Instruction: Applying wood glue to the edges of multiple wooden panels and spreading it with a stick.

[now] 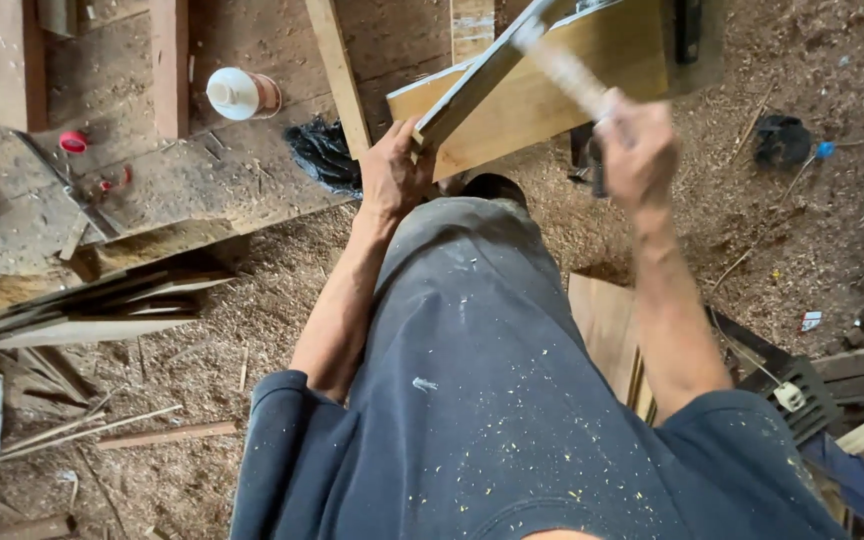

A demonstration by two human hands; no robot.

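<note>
Clearly, a yellowish wooden board (552, 90) is held up at the far middle of the scene, its near corner clamped in the grip of the left hand (392, 175), while the right hand (637, 150) is closed around the pale, motion-blurred handle of a hammer-like tool (562, 65) raised against the board's edge. Striking appears to be under way and not finished, as far as can be judged, since no completed joint can be seen. A white bottle (237, 93) is seen lying on the plank counter (152, 190) at far left, and sawdust is spread over the floor (802, 250).
</note>
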